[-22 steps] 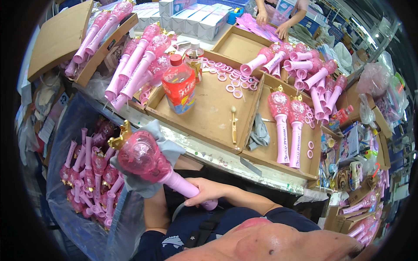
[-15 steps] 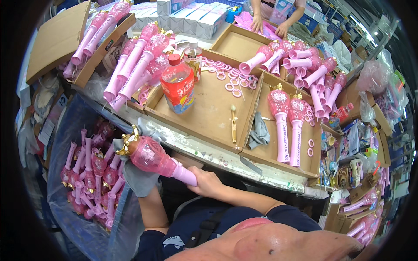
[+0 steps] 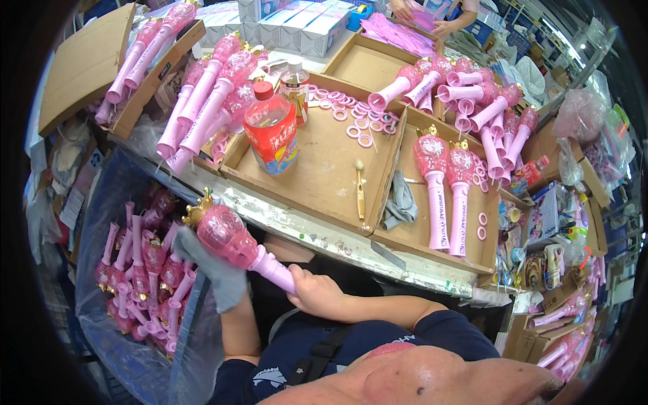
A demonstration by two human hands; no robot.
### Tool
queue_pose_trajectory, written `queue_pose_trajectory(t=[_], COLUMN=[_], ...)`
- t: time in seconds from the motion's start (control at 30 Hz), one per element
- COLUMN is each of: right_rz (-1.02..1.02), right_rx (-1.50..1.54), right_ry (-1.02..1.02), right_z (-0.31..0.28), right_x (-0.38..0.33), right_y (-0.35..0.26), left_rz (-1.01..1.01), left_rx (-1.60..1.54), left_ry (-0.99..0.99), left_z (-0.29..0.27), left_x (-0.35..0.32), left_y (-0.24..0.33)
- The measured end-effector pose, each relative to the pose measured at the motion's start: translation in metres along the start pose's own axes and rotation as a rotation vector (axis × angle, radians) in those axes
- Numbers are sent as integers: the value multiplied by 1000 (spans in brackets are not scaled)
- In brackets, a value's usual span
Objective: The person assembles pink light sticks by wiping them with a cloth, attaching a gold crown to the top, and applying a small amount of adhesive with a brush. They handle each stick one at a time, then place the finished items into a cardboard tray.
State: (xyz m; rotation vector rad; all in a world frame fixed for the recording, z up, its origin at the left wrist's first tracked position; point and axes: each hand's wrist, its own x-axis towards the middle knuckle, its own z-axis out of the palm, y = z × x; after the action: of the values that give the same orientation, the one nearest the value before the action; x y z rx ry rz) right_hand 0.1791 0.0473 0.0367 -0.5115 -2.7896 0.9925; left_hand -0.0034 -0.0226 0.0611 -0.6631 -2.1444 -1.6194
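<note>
A pink toy wand (image 3: 229,235) with a clear faceted head and a gold crown is held at a slant over my lap. My right hand (image 3: 316,291) is bare and closed round the lower end of its handle. Close along the wand's head, on its left, is my left hand (image 3: 216,266), covered in grey fabric that looks like a glove. Motion smears its fingers, and I cannot tell whether they grip the wand. Below and left, a large blue-lined bin (image 3: 192,337) holds many similar wands (image 3: 152,260).
Cardboard trays (image 3: 324,189) on the bench hold pink rings (image 3: 364,125), a red-capped bottle (image 3: 270,131), a brush (image 3: 360,192), a grey cloth (image 3: 399,202) and two wands (image 3: 437,196). More wands (image 3: 209,101) are piled behind. Across the bench, another person's hands (image 3: 442,27) work at pink film.
My gloved left hand has moved down from the crown to beside the wand's head. The wand has shifted and turned slightly. The other person's hands have lifted off the pink film.
</note>
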Motion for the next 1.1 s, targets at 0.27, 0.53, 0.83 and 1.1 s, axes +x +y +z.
queue_pose_trajectory(t=[0.27,0.53,0.83,1.1], right_rz=[12,-268,-750,-531], right_rx=[154,512,587,791], right_ry=[-7,21,773,809], right_z=[-6,-13,10,35], right_x=[21,22,16,9], right_y=[-2,8,21,18], left_rz=[-382,-406,-301,-191], left_rx=[-787,-937,-622,-427], left_ry=[-296,-176,-312,-751], left_z=[17,-3,-14,-21], left_x=[-31,-6,-26,-32], left_y=[25,26,32,52])
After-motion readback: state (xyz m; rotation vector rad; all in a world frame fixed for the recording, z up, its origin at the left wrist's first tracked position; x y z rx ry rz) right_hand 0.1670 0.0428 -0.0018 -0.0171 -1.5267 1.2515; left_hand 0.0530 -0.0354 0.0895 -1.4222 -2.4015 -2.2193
